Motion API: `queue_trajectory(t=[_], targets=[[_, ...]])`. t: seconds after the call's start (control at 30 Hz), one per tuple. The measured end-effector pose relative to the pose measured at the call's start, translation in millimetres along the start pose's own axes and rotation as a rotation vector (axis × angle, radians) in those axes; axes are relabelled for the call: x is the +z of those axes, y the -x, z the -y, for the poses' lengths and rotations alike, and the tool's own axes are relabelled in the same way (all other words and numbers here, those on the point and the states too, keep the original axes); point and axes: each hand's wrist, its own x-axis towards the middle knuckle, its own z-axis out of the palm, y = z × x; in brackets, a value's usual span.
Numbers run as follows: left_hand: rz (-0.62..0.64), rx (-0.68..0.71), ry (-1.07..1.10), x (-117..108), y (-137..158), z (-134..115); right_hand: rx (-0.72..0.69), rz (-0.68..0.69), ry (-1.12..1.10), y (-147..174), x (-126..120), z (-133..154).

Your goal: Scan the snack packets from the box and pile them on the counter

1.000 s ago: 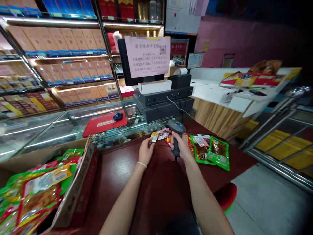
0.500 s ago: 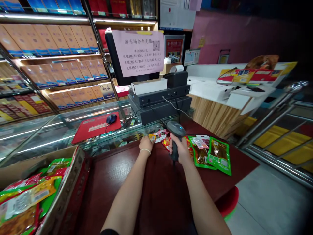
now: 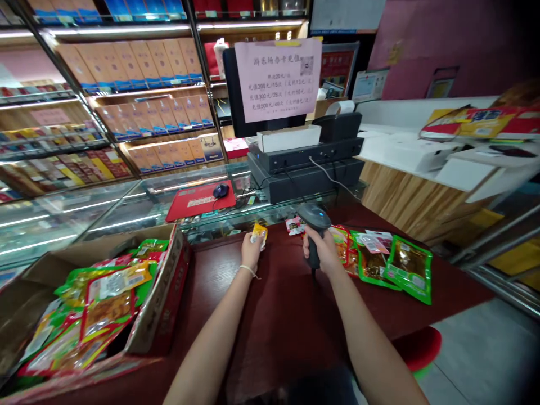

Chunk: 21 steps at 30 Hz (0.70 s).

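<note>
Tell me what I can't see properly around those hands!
Scanner grip: head view, partly hidden by the right hand.
Yellow packet: head view, partly covered by the left hand.
Deeper packets in the cardboard box: head view, hidden under the top packets.
Pink sign, bottom line: head view, too small and blurred.

Your left hand (image 3: 251, 253) holds a small yellow snack packet (image 3: 260, 229). Your right grips a barcode scanner (image 3: 313, 215) above the dark-red tabletop (image 3: 282, 304).

Before you, the pink sign (image 3: 280, 81) on the monitor (image 3: 238, 115) reads 游乐场办卡充值, with 200元/15次, 300元/28次 and 500元/60次 listed beneath.
</note>
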Motion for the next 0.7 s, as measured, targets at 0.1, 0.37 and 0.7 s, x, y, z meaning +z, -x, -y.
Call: queue_trajectory(t=[0.1,0.37,0.7], targets=[[0.000,-0.106,0.285,-42.9,19.8,-3.2,0.030,0.030,0.021,4.9,11.0,-2.9],[-0.031,0.123,0.092,-87.7,49.8,-2.4,0.097,0.172,0.192,17.9,33.9,-17.7],[-0.243,0.117,0.077,-99.7,39.2,2.6,0.173,0.484,0.585,30.6,44.1,-30.3]])
